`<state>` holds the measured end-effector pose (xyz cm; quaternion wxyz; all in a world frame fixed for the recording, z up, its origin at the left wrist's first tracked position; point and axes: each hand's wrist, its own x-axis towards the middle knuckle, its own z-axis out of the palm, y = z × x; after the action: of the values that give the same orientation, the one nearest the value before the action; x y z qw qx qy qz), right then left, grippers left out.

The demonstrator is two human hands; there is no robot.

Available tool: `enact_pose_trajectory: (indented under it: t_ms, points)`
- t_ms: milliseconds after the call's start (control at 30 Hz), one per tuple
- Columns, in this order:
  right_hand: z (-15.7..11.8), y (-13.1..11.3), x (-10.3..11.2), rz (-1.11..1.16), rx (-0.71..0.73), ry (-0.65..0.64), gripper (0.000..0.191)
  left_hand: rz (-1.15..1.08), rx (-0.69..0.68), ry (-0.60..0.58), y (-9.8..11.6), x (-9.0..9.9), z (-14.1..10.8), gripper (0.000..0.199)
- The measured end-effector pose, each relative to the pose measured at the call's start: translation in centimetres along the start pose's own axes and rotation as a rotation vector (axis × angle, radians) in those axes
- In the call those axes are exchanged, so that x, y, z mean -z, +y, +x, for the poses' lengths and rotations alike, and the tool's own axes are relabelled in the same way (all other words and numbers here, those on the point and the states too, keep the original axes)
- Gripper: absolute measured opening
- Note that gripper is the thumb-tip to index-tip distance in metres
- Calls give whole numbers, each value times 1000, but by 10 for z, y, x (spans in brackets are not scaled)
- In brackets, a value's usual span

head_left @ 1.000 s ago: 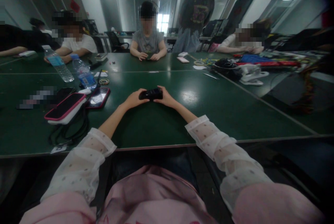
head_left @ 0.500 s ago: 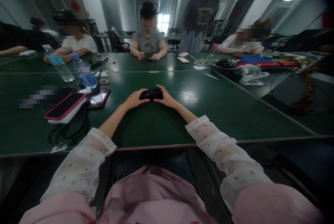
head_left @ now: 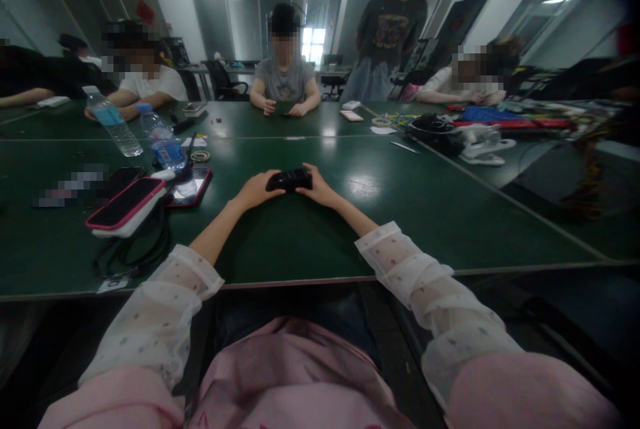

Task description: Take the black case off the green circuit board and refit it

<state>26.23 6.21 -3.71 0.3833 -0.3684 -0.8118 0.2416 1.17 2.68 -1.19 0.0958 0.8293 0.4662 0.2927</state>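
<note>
Two hands grip a black device (head_left: 291,179)

The left hand (head_left: 257,190) grasps the left end of the black device and the right hand (head_left: 319,189) grasps its right end, thumbs along the near edge. The device is over the green table (head_left: 295,235); whether it touches the surface is hard to tell.

To the left of the device lie a pink-rimmed phone (head_left: 190,187) and, farther out and closer to the wearer, a pink-cased phone (head_left: 126,203) with a black cable (head_left: 137,252) beside it. Beyond the phones, left of the device, stand two plastic bottles (head_left: 165,142) — both looking tilted in this wide view. A slim pen (head_left: 405,147) lies beyond the device to its right, and straight past it — across the table — sits a person in grey (head_left: 287,82).
</note>
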Motion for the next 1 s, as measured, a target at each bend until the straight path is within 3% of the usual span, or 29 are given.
enact_pose_trajectory:
  t_ms: [167,367,533,700,1000]
  points:
    - [2,5,-2,13,-35,3,80,48,19,41,-7,2,-1,64]
    - [2,7,-2,30,-64,-13,79,137,172,212,-23,0,-2,65]
    - [1,7,-2,18,-59,-14,77,126,195,296,-25,0,-3,65]
    - [0,5,-1,6,-38,-14,74,159,183,210,-6,7,-1,60]
    - [0,-8,2,-33,54,-11,74,58,-106,26,19,-8,-4,40]
